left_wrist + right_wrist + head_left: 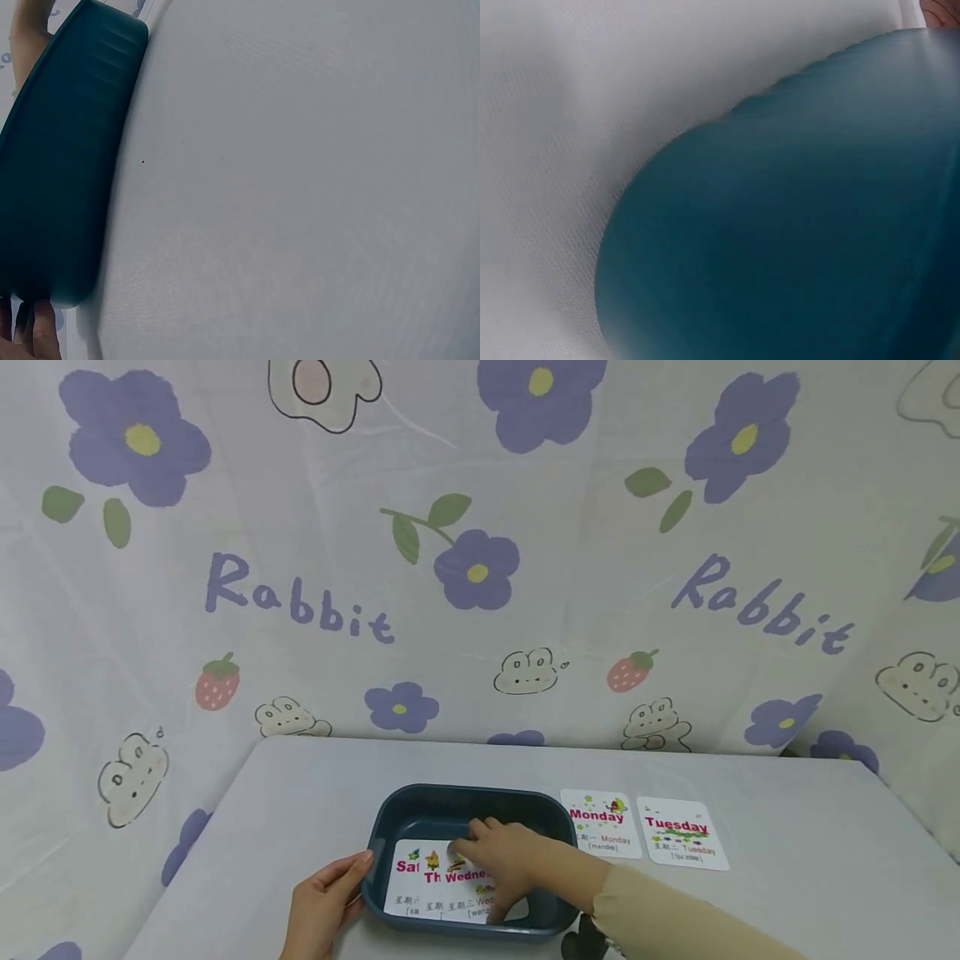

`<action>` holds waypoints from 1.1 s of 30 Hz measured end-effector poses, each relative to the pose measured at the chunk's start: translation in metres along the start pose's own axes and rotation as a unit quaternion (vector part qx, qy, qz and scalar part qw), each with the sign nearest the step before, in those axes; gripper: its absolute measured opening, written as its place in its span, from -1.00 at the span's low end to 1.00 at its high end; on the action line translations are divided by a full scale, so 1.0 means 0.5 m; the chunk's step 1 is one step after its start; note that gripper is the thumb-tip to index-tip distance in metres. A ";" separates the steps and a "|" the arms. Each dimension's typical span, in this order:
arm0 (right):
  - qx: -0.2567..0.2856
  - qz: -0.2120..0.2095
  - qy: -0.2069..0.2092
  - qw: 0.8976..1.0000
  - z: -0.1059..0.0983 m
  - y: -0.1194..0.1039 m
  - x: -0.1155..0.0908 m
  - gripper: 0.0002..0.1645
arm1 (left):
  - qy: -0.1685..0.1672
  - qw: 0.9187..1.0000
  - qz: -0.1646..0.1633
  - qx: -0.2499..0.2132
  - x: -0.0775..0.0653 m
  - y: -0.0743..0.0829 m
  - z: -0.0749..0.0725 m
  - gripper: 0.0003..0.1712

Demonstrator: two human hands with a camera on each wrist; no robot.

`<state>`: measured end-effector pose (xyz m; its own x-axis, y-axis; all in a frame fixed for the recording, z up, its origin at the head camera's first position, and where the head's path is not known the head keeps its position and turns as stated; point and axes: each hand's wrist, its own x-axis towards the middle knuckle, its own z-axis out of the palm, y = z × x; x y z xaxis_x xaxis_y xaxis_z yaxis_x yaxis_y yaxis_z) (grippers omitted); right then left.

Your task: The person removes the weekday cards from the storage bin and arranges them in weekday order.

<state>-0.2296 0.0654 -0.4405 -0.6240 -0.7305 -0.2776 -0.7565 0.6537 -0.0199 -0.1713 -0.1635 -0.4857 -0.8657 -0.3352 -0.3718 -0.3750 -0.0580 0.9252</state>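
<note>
A dark blue-green plastic basin (468, 929) stands on the white table. My left hand (324, 897) grips its left end, thumb at the rim and fingers along the outer wall. Overlapping weekday cards lie inside: a partly covered card starting "Sat" (401, 885), one starting "Th" (432, 902), and the Wednesday card (468, 897) on top. Over this last card reaches my right hand (510, 860), fingers at its upper edge and thumb at its lower edge. The hand hides the card's right part. In the right wrist view the basin's outer wall (780, 210) fills much of the picture.
Right of the basin, the Monday card (600, 827) and the Tuesday card (681, 833) lie face up side by side. A dark object (585, 939) sits under the right forearm at the front. Behind the table hangs a flowered cloth (420, 460) with "Rabbit" lettering.
</note>
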 end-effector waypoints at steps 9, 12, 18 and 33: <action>0.010 0.003 0.007 1.000 0.007 0.005 0.004 0.02 | 0.003 1.000 -0.001 0.000 0.000 -0.002 0.001 -0.31; 0.026 0.005 0.007 1.000 0.010 0.011 0.003 0.02 | -0.003 1.000 0.004 -0.006 -0.001 -0.002 -0.001 -0.31; 0.053 0.003 0.007 0.999 -0.002 0.024 -0.002 0.10 | -0.009 1.000 0.011 -0.018 -0.004 -0.001 -0.001 -0.34; 0.090 0.019 0.025 0.995 -0.097 0.055 -0.042 0.15 | -0.004 1.000 0.000 -0.021 -0.002 0.001 -0.001 -0.32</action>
<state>-0.2470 0.0890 -0.3885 -0.6644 -0.7100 -0.2333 -0.6869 0.7031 -0.1837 -0.1706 -0.1638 -0.4848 -0.8683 -0.3284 -0.3717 -0.3605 -0.0968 0.9277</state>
